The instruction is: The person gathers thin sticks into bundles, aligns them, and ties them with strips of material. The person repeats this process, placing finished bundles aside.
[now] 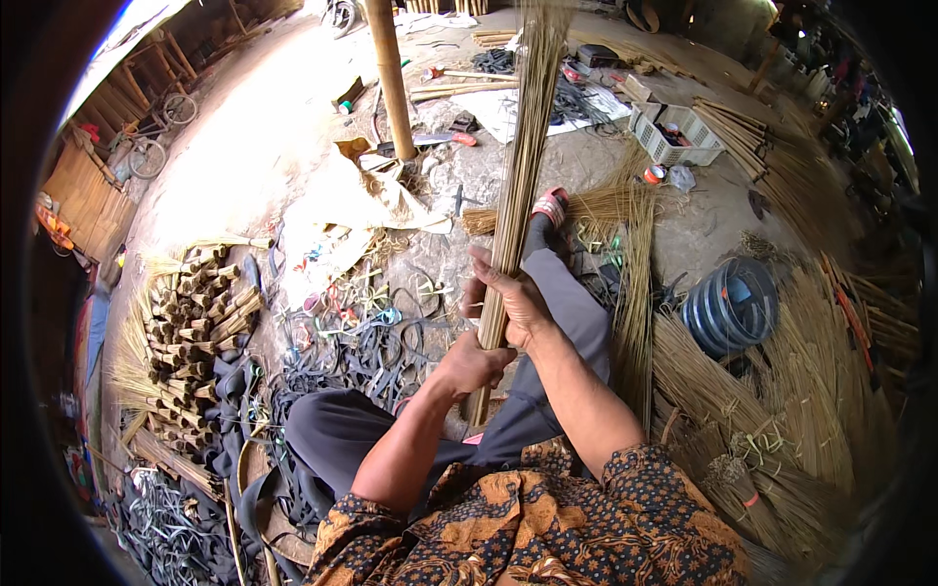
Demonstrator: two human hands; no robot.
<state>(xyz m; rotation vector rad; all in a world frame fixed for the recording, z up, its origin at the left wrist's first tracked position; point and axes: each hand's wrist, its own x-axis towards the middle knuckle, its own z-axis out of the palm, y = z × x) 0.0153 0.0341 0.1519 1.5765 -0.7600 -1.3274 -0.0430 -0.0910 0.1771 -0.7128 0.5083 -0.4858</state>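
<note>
We hold one long bundle of thin sticks (518, 186) out in front of our middle, between our two legs. It stands at a slant, with its top leaning a bit to the right and its low end down near our lap. Our left hand (471, 365) is closed around the low part of the bundle. Our right hand (520, 305) is just above it, with its thumb across the front and its other fingers bent round the far side, but we cannot tell how hard it squeezes. Our left knee is bent, and our right leg goes out ahead to a red sandal (551, 205). On our left there is a big heap of short tied bundles (200, 327), and lots of black strips (342, 366) lie on the ground between it and us. On our right, more long thin sticks (811, 381) lie in a wide pile, with a blue tub (728, 308) beside them. Farther off we see a white crate (676, 146) with things in it. A tall round pole (391, 83) stands ahead of us, and a pale cloth (376, 190) lies crumpled near its foot.
</note>
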